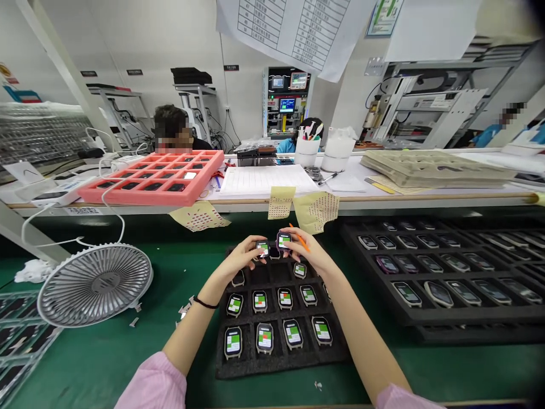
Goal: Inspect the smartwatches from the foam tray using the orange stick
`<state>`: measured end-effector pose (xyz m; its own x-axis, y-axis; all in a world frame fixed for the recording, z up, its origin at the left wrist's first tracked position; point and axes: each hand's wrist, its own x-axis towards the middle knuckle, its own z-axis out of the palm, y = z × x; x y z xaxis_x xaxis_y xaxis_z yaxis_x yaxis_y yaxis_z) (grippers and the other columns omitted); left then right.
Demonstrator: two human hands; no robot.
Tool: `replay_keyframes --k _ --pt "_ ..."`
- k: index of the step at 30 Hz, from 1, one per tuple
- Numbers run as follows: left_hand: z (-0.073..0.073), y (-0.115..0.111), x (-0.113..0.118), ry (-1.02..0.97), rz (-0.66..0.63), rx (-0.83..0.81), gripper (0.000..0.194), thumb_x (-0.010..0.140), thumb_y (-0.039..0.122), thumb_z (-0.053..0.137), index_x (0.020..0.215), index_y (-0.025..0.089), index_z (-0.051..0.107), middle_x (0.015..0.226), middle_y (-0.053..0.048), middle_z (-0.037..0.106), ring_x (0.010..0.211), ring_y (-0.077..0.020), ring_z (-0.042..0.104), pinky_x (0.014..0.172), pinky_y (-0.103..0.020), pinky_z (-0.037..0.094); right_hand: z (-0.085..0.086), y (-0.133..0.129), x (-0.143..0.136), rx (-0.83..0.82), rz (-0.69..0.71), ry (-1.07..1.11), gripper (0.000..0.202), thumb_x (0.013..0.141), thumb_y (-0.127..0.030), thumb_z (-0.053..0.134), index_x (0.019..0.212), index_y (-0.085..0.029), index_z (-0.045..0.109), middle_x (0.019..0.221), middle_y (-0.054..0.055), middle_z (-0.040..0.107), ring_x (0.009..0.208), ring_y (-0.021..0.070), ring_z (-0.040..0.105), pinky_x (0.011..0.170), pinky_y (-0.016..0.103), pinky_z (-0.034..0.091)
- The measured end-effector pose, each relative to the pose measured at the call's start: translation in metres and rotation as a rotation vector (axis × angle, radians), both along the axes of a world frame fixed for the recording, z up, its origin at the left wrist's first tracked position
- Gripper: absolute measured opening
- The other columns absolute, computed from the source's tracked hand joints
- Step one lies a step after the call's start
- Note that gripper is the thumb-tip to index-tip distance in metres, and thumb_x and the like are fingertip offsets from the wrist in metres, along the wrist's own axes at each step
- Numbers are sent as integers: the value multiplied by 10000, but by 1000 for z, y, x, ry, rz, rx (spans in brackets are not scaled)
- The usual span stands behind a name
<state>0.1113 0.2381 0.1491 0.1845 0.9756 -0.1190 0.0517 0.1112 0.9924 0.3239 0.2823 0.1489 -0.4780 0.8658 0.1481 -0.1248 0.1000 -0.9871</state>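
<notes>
Above the far part of a black foam tray (251, 368), my left hand (243, 255) holds a watch (263, 248) with a lit green and white screen. My right hand (310, 250) grips a second lit watch (284, 240), purplish at its edge, just right of the first. An orange pen (299, 237) is also tucked in my right hand. Several watches with lit screens lie in the tray's compartments, among them one at the front left (233, 342) and one at the front right (322, 330). My fingers partly cover the tray's far row.
A grey fan (104, 284) stands left on the green mat (170, 358). More black trays (409, 315) with watches lie right. A shelf ahead bears a pink foam tray (170, 196), papers (268, 179) and a white pen cup (306, 152). People sit beyond it.
</notes>
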Motion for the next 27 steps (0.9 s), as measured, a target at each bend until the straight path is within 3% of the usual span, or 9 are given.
replay_keyframes --k 5,9,12,16,20,27 --pt "9 -7 1 -8 50 -13 301 899 405 514 1107 197 575 878 -28 626 648 -101 643 389 -124 345 0 -3 -4 11 -27 -25 348 769 -333 718 1074 -196 622 863 25 648 552 116 630 370 195 349" --pt "12 -11 -2 12 58 29 291 888 392 533 1105 204 583 913 -27 620 640 -99 641 389 -129 367 0 -7 -8 25 -88 -35 298 833 -420 646 1010 -181 651 736 7 624 479 109 596 347 203 318" --pt "13 -14 -4 12 38 77 313 863 400 570 1110 207 571 972 -35 626 650 -100 643 394 -130 376 1 -9 -9 9 -61 -25 302 864 -434 608 1025 -183 654 726 19 633 529 134 627 360 205 339" --pt "13 -15 -5 -6 16 111 392 818 414 627 1128 189 544 1038 -60 630 641 -91 633 390 -129 360 3 -13 -8 7 17 -30 311 864 -391 620 1111 -200 620 807 29 651 599 142 642 385 207 364" --pt "13 -15 -3 4 35 126 402 790 391 670 1100 169 545 957 -52 631 620 -84 606 385 -128 322 8 -16 -7 33 78 -49 335 862 -372 622 1156 -212 591 927 53 663 604 130 626 403 226 385" --pt "17 -18 -3 20 61 106 364 861 454 568 1117 195 562 955 -42 622 655 -103 632 396 -133 346 12 -18 -7 33 88 -59 351 845 -366 642 1159 -220 585 944 61 658 619 136 634 401 223 388"
